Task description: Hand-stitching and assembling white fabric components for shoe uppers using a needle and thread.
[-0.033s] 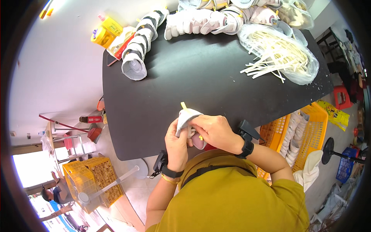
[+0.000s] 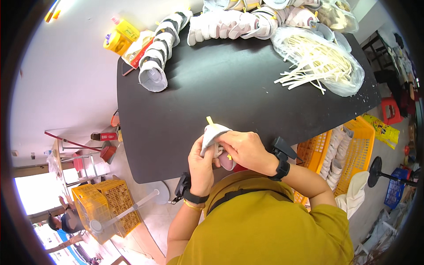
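Note:
Close to my body, at the table's near edge, I hold a small white and pink shoe upper (image 2: 214, 131). A yellow pull tab (image 2: 209, 120) sticks up from its far end, and a pink part (image 2: 227, 162) shows at its near end. My left hand (image 2: 201, 170) is closed around the left side of the upper. From the right, my right hand (image 2: 247, 149) pinches at its opening, fingertips tucked inside and partly hidden. Whether those fingertips also grip a lace or strip, I cannot tell.
On the black table (image 2: 212, 92) lie a stack of nested shoe uppers (image 2: 161, 48), a row of more uppers (image 2: 225, 24) and a plastic bag of cream strips (image 2: 318, 62). Yellow bottles (image 2: 128, 30) stand at the back left. An orange crate (image 2: 358, 154) with uppers is at my right.

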### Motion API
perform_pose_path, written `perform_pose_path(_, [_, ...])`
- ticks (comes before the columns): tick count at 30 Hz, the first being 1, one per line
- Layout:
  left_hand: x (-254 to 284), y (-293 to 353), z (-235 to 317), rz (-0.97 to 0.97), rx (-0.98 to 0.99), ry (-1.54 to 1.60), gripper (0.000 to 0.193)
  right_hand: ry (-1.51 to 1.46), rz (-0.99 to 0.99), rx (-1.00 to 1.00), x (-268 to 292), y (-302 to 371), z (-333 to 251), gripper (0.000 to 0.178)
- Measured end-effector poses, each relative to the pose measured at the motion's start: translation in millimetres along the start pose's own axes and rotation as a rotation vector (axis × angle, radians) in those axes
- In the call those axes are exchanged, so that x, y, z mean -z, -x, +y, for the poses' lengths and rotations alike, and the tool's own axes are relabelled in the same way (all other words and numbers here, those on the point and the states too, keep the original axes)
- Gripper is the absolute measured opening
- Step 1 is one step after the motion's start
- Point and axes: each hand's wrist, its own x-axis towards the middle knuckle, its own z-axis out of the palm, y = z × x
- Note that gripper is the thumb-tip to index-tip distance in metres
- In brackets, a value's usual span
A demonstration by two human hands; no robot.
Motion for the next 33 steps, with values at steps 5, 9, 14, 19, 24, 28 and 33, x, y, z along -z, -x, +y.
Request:
perform_pose_path(5, [3.2, 0.4, 4.6, -0.052, -0.007, -0.081, 0.023, -0.049, 0.005, -0.036, 0.1, -1.1, -1.1, 0.016])
perform_pose_path(9, [8.3, -3.1, 2.0, -0.03, 0.033, -0.047, 0.019, -0.119, 0.095, -0.012, -4.9, -0.9, -0.1, 0.015])
perform_pose_path(14, [11.4, -2.6, 2.9, -0.084, 0.108, 0.001, 0.019, -0.197, 0.109, -0.108, -2.4, -3.7, 0.8, 0.015])
perform_pose_path(19, [8.6, 2.8, 0.2, -0.043, 0.093, 0.076, 0.015, -0.212, 0.036, -0.144, 1.2, -5.6, -3.4, 0.016])
perform_pose_path(24, [7.2, -1.9, 2.7, -0.007, 0.111, 0.007, 0.01, -0.208, 0.066, -0.094, -0.6, -1.6, -8.0, 0.015])
perform_pose_path(28, [7.0, -2.8, -0.9, 0.01, 0.059, -0.05, 0.007, -0.18, 0.131, -0.051, -5.7, 2.0, -5.5, 0.015])
perform_pose_path(33, [2.3, 0.7, -1.6, 0.058, 0.01, -0.111, 0.006, -0.155, 0.08, -0.059, -1.3, -0.3, -6.8, 0.014])
